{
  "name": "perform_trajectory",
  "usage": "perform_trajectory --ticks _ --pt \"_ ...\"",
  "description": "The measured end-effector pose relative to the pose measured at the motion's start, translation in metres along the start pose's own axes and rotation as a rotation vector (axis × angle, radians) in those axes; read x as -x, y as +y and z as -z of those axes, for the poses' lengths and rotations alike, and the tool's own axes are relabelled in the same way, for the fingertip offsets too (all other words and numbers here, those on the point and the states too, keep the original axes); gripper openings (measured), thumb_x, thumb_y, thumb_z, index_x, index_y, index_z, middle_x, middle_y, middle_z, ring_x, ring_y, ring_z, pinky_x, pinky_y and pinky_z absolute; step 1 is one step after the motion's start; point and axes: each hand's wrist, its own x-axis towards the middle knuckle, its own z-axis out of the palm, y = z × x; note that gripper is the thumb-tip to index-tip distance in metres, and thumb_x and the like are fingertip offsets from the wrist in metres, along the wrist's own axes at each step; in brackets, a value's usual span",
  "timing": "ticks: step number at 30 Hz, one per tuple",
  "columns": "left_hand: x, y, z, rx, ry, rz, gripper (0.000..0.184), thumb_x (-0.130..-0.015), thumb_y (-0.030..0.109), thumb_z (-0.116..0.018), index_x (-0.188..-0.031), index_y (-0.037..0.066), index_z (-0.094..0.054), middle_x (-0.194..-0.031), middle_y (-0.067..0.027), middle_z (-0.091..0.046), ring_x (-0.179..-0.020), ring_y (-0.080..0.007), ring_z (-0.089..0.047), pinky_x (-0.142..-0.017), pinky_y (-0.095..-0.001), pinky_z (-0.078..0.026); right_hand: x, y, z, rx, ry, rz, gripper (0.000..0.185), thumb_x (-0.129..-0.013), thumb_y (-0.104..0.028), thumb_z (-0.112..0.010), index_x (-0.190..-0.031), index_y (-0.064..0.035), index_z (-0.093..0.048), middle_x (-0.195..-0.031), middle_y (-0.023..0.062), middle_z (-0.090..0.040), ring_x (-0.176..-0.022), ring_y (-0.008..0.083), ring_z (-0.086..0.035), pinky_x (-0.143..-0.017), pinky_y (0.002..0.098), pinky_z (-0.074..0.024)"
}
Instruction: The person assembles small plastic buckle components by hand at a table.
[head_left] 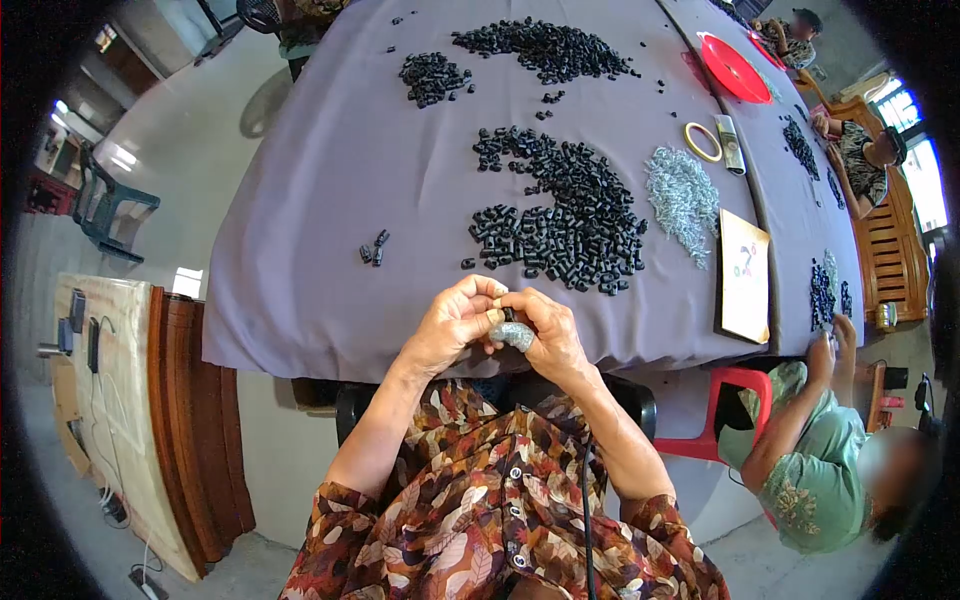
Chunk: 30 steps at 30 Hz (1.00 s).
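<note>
My left hand and my right hand meet just over the near edge of the cloth-covered table, their fingers pinched together. Between the fingertips a small black plastic part shows, held by my right hand. A grey, shiny wrapping covers what looks like my right thumb. What the left fingertips grip is too small to make out. Beyond my hands lies a large heap of black plastic parts. A few separate black parts lie to the left.
More black heaps lie farther back. To the right are a pile of small clear pieces, a tape roll, a booklet and a red tray. A person in green works at right; others sit beyond.
</note>
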Motion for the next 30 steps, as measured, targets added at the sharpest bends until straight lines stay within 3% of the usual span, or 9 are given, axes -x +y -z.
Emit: perform_trajectory --ticks 14,19,22,24,26,28,30 --pt "-0.001 0.001 -0.003 0.025 0.027 0.044 0.019 -0.086 0.004 -0.056 -0.104 0.002 -0.049 -0.083 -0.0052 -0.06 -0.063 -0.0072 -0.056 -0.051 -0.0174 -0.045 -0.001 0.001 -0.002 -0.112 0.032 -0.057 0.02 -0.07 -0.008 -0.07 -0.089 -0.0064 -0.062 -0.066 0.0042 -0.052 -0.057 0.0145 -0.049 -0.054 0.0278 -0.0405" --pt "-0.003 -0.01 -0.008 0.006 0.195 -0.154 0.017 -0.084 0.002 -0.058 -0.099 0.003 -0.052 -0.081 -0.0028 -0.06 -0.065 -0.0051 -0.055 -0.053 -0.0181 -0.044 -0.004 -0.008 -0.004 -0.102 0.019 -0.041 0.041 -0.07 -0.02 -0.074 -0.105 -0.005 -0.061 -0.066 0.0011 -0.047 -0.057 0.0112 -0.042 -0.052 0.0255 -0.0378" --pt "0.005 0.008 -0.003 -0.46 0.359 -0.167 0.012 -0.082 0.005 -0.062 -0.094 0.003 -0.058 -0.074 -0.0002 -0.06 -0.062 -0.0038 -0.053 -0.052 -0.0171 -0.042 0.001 -0.004 -0.003 -0.146 -0.019 -0.122 0.043 -0.071 -0.018 -0.073 -0.109 -0.0045 -0.058 -0.067 0.0004 -0.047 -0.058 0.01 -0.042 -0.053 0.0252 -0.0377" --pt "0.009 0.022 0.007 -0.577 0.532 -0.337 0.006 -0.081 0.006 -0.063 -0.087 0.005 -0.064 -0.067 0.0027 -0.058 -0.058 -0.0029 -0.049 -0.051 -0.0171 -0.04 0.005 0.003 -0.004 -0.232 0.006 -0.159 0.037 -0.075 -0.014 -0.07 -0.109 -0.0038 -0.058 -0.069 0.0001 -0.046 -0.058 0.0089 -0.041 -0.053 0.024 -0.0378" --pt "0.007 0.04 0.024 -0.972 0.687 -0.667 0.005 -0.077 0.002 -0.062 -0.082 0.001 -0.062 -0.075 -0.0056 -0.06 -0.066 -0.0122 -0.055 -0.058 -0.0265 -0.044 0.01 0.007 -0.002 -0.346 0.058 -0.192 0.033 -0.077 -0.011 -0.068 -0.108 -0.0038 -0.058 -0.069 0.0002 -0.046 -0.059 0.0085 -0.041 -0.053 0.0237 -0.0379" --pt "0.004 0.054 0.035 -1.216 0.773 -0.712 0.007 -0.074 -0.001 -0.061 -0.08 0.002 -0.062 -0.072 -0.0097 -0.056 -0.064 -0.0218 -0.056 -0.059 -0.0306 -0.045 0.015 0.003 0.016 -0.247 0.094 -0.173 0.025 -0.079 -0.007 -0.066 -0.102 -0.0027 -0.059 -0.071 0.0008 -0.051 -0.062 0.0074 -0.046 -0.057 0.0232 -0.0414" --pt "0.0 0.056 0.05 -1.332 0.765 -0.711 0.006 -0.074 -0.001 -0.06 -0.08 0.002 -0.062 -0.083 -0.0097 -0.056 -0.068 -0.0239 -0.056 -0.06 -0.0325 -0.045 0.019 0.002 0.033 -0.175 0.186 -0.158 0.02 -0.079 -0.005 -0.065 -0.098 -0.0021 -0.06 -0.073 0.0017 -0.055 -0.065 0.0076 -0.051 -0.06 0.0233 -0.0435"
